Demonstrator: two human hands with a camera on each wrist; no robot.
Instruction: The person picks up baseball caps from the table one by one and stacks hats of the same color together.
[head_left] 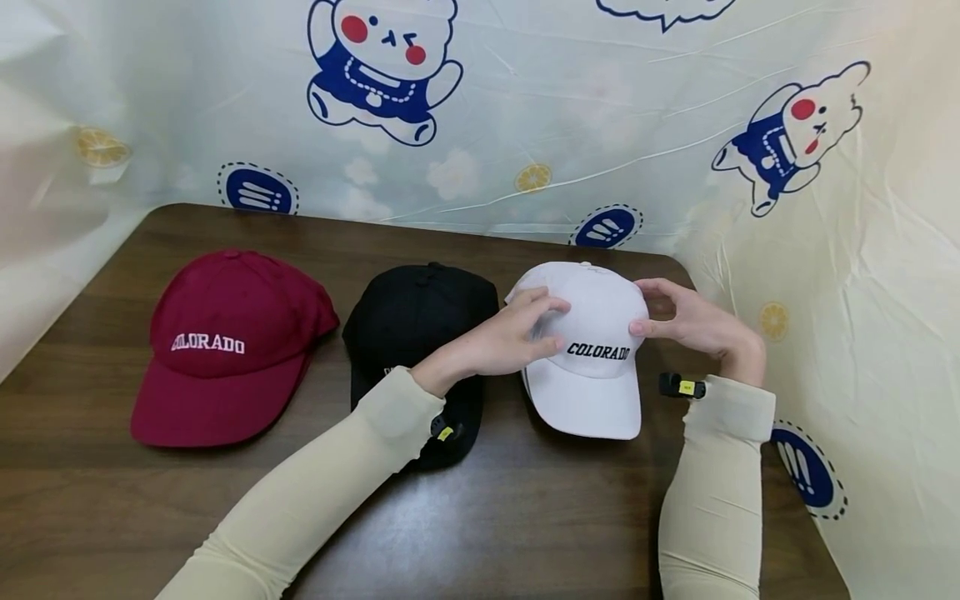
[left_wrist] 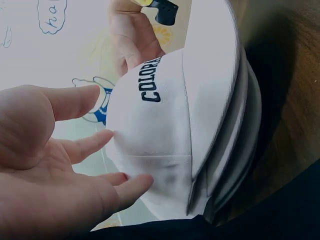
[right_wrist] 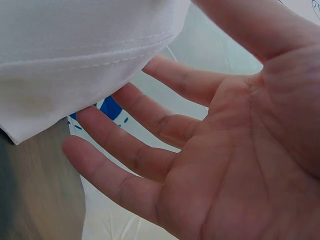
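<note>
A white baseball cap point(head_left: 592, 312) lettered COLORADO lies on the table with its brim toward me; in the left wrist view, more white brims point(left_wrist: 240, 120) show stacked beneath it. My left hand point(head_left: 513, 333) is at the cap's left side, fingers spread and loosely bent; whether they touch it I cannot tell. On the other side is my right hand point(head_left: 693, 321), its thumb by the lettering. The right wrist view shows that hand's fingers point(right_wrist: 145, 120) extended along the cap's lower edge, some tips hidden behind the fabric.
A black cap point(head_left: 420, 308) lies left of the white one, partly under my left forearm. Farther left is a maroon COLORADO cap point(head_left: 232, 333). The brown wooden table point(head_left: 450, 525) meets a printed white sheet point(head_left: 510, 108) at its back and right edges.
</note>
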